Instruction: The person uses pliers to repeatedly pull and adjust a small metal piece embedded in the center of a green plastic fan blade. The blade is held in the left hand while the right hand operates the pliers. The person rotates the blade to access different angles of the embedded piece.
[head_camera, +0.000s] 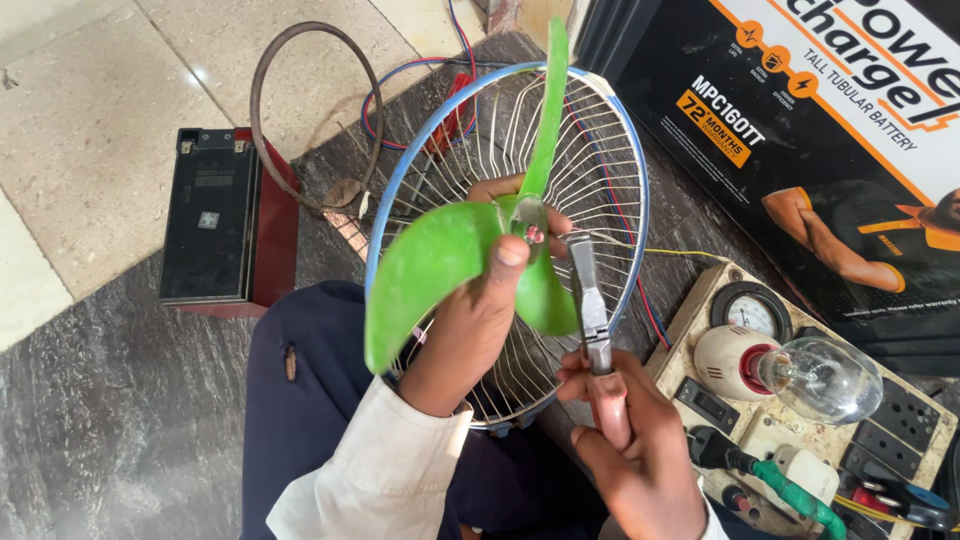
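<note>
A: What is the left hand doing?

B: It grips the green fan blade at its hub, fingers curled behind the hub and the thumb pressed on the front. The blade sits in front of a round wire fan guard with a blue rim, which leans on the person's lap in dark trousers.

A: And the right hand?

B: At five o'clock from the hub. Its fingers are clenched around the pink handles of a pair of pliers. The steel nose points up toward eleven o'clock, its tip just beside the small metal piece at the hub's centre; I cannot tell whether it touches.

A: What lies around them?

B: At nine o'clock, on the floor, a black battery with a dark red side. At twelve o'clock, a loop of brown hose and red and blue wires. At four o'clock, a cream test board carrying a round gauge, a clear bulb in a holder, black switches and sockets, and a black plug on a green cable. At two o'clock, a large black and orange battery carton.
</note>
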